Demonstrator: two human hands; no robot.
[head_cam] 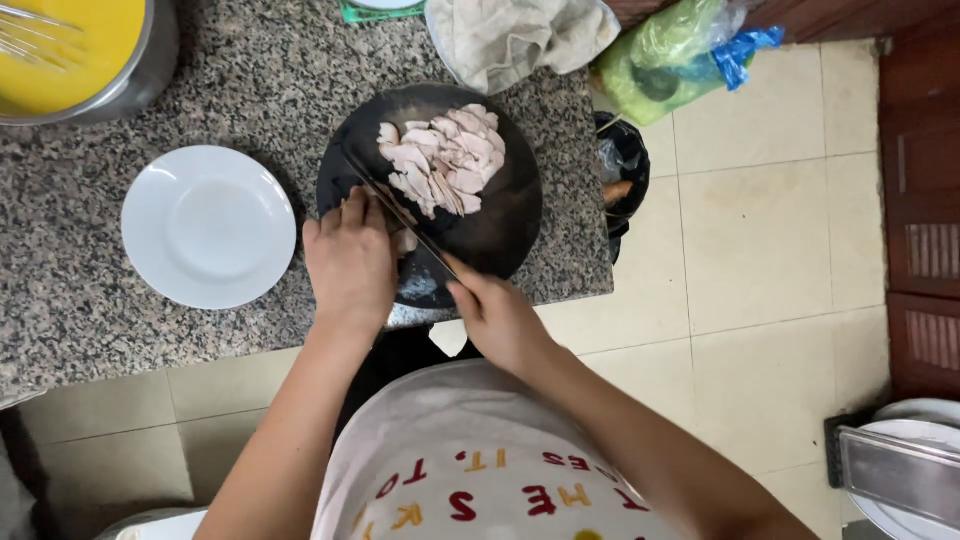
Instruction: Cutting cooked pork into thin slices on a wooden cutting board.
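- Right hand [497, 318]: I log it just below the middle of the frame, fingers clamped around the handle of a knife [400, 215]. The handle itself is hidden inside the fist.
- Knife: I see the thin blade running up and to the left from the right hand, across the lower left part of the board, its edge just beside the left fingertips.
- Left hand [349, 262]: I log it left of centre, palm down, fingers [352, 208] together and curled, pressing on a piece of meat at the board's lower left. The piece is almost wholly covered; only a pale sliver shows by the blade.
- Cutting board [500, 230]: round, dark, at the middle of the frame, overhanging the counter's near edge.
- Sliced meat [445, 160]: a pile of pale pink slices on the upper half of the board, beyond the blade and apart from both hands.
- White plate [208, 226]: left of the board, near the left hand, not touching it.
- Granite counter [90, 300]: speckled grey, carries the board and the plate.
- Metal bowl [140, 70]: upper left corner, filled with yellow liquid, a whisk [35, 35] in it.
- Cloth [515, 35]: crumpled, top centre.
- Green plastic bag [670, 55]: upper right of centre.
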